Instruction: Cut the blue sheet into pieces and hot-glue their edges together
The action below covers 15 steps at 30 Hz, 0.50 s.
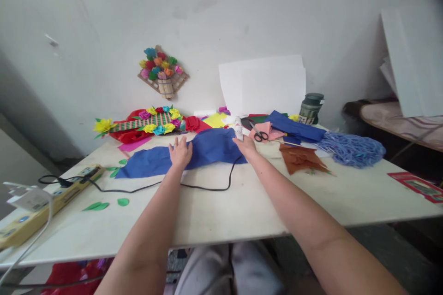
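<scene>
A long strip of crinkled blue crepe paper (212,145) lies across the middle of the table. My left hand (180,152) rests on it with fingers spread, pressing it near its centre. At the strip's right end, my right hand (246,145) is closed around the lower end of a small white bottle (238,127), which points up and away from me. Dark-handled scissors (260,135) lie just right of that hand, on pink paper (270,130). A black cord (207,189) runs in front of the strip, and its right end goes out of sight at the strip's edge.
A yellow power strip (74,189) with a white charger (31,199) lies at the left. Behind are a flower-covered craft piece (138,123) and white boards (266,85). Brown paper (301,157), blue yarn (356,149) and a green jar (310,109) stand or lie rightward. Green paper leaves (122,202) are scattered left.
</scene>
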### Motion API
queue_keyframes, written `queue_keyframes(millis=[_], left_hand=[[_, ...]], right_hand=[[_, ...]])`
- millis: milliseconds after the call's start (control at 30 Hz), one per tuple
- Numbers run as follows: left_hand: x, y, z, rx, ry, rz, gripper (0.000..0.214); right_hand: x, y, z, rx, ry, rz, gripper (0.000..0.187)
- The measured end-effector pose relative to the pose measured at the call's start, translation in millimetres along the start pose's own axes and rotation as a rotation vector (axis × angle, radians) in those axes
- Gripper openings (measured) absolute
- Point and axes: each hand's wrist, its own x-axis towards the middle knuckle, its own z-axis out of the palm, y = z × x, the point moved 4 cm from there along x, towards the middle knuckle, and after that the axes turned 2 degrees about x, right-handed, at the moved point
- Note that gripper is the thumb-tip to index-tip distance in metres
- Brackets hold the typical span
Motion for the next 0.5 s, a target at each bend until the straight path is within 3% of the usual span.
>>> queue_keyframes(millis=[133, 267, 500], left_hand=[[8, -7, 9.8, 0.022, -0.088, -0.036, 0.046], [17, -22, 10.3, 0.049, -0.091, -0.124, 0.043], [30, -33, 15.8, 0.198, -0.116, -0.049, 0.045]], right_hand=[[-2, -5, 4, -0.029, -0.009, 0.023, 0.036], [-3, -12, 0, -0.113, -0.013, 0.041, 0.036], [2, -13, 10, -0.069, -0.015, 0.059, 0.036]])
